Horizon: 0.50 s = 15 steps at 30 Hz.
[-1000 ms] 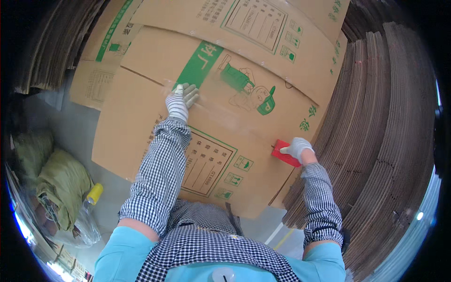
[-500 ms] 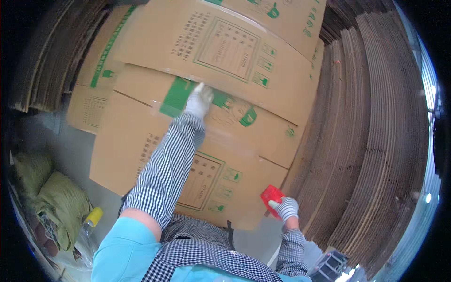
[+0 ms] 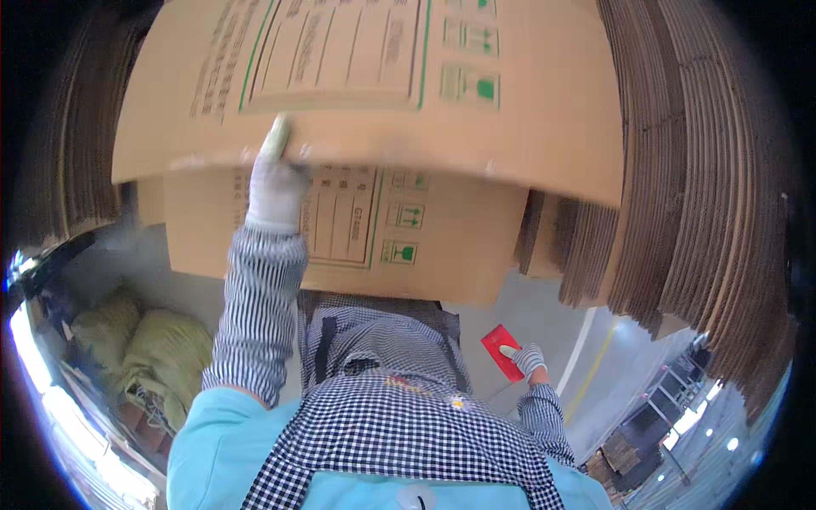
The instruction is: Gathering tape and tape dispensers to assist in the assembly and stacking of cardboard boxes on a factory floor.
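Note:
My left hand, in a whitish glove, grips the near edge of a flattened brown cardboard box with green print. The thumb lies on top of the board and the fingers go under it. This edge is raised and slightly blurred. Beneath it lies another flattened cardboard box, partly covered. Low on the right, my right hand, in a striped glove, is closed on a flat red hand-sized object, thumb on its face. What kind of object it is cannot be made out. It is held apart from the cardboard.
Tall stacks of flat cardboard stand along the right, with another stack at the far left. Green woven sacks sit on the floor at lower left. A metal frame stands at lower right, beyond a yellow floor line.
My left hand has taken hold of the upper box's edge, which has come up and nearer. My view has shifted. My right hand still holds the red object, now over the floor.

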Each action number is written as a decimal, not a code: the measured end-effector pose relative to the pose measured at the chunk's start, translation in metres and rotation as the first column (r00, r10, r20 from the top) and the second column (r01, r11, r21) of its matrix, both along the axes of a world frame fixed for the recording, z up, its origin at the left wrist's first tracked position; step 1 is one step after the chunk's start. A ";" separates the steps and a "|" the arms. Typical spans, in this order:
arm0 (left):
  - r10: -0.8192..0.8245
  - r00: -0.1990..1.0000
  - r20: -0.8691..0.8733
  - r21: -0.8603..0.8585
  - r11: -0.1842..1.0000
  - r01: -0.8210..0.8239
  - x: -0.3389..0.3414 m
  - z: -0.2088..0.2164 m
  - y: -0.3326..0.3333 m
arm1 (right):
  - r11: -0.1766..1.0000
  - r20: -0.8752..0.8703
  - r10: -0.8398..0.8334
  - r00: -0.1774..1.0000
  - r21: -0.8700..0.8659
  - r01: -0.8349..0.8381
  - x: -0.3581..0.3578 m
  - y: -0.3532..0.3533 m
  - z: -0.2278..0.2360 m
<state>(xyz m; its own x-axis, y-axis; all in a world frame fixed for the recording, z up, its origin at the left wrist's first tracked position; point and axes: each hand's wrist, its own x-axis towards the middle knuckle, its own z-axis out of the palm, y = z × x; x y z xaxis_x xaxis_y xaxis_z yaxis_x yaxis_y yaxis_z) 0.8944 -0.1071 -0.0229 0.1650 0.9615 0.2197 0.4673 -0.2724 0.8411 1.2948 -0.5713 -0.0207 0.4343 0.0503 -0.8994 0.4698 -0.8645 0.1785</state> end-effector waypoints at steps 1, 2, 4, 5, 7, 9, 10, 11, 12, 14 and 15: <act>-0.051 0.999 -0.021 -0.025 0.998 0.050 -0.011 0.009 -0.036 | 0.997 0.036 -0.077 0.996 0.027 0.076 0.011 -0.042 -0.017; -0.048 0.999 -0.013 -0.081 0.996 0.047 -0.027 0.005 -0.072 | 0.996 0.035 -0.084 0.996 0.034 0.082 0.023 -0.083 -0.036; 0.292 0.810 0.509 -0.530 0.847 0.028 -0.042 0.015 -0.129 | 1.000 0.009 0.001 1.000 0.014 -0.001 0.044 -0.138 -0.061; 0.684 0.328 0.652 -0.758 0.599 0.257 -0.049 0.027 -0.149 | 0.999 -0.001 0.011 1.000 0.037 -0.011 0.045 -0.135 -0.064; 0.692 0.455 0.560 -0.817 0.552 0.165 -0.080 0.016 -0.199 | 0.999 -0.041 0.000 0.999 -0.042 -0.002 0.043 -0.117 -0.053; 0.744 0.439 0.504 -0.858 0.490 0.156 -0.126 -0.031 -0.234 | 0.993 -0.060 0.118 0.991 0.007 -0.118 0.023 -0.101 -0.024; 0.715 0.521 0.466 -0.858 0.510 0.067 -0.132 -0.063 -0.244 | 0.978 -0.047 0.210 0.977 0.029 -0.208 0.025 -0.098 -0.021; 0.692 0.588 0.418 -0.843 0.537 -0.033 -0.135 -0.096 -0.248 | 0.965 -0.042 0.243 0.969 0.113 -0.237 0.034 -0.104 -0.024; 0.694 0.696 0.185 -0.928 0.357 -0.109 -0.163 -0.148 -0.259 | 0.939 -0.051 0.291 0.955 0.205 -0.275 0.042 -0.117 -0.035; 0.558 0.813 -0.167 -0.974 0.036 -0.224 -0.148 -0.175 -0.274 | 0.939 0.015 0.201 0.980 0.281 -0.197 0.055 -0.135 -0.035; 0.667 0.737 -0.103 -0.989 0.011 -0.149 -0.110 -0.159 -0.278 | 0.950 0.035 0.121 0.992 0.287 -0.125 0.067 -0.152 -0.039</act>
<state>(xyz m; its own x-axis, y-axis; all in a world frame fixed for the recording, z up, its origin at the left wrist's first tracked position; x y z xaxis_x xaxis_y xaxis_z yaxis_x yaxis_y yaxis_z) 0.7842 -0.3847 -0.1815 -0.1665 0.2847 -0.9440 -0.1689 0.9350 0.3118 1.3613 -0.7233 -0.0594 0.4229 0.3604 -0.8314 0.5749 -0.8159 -0.0613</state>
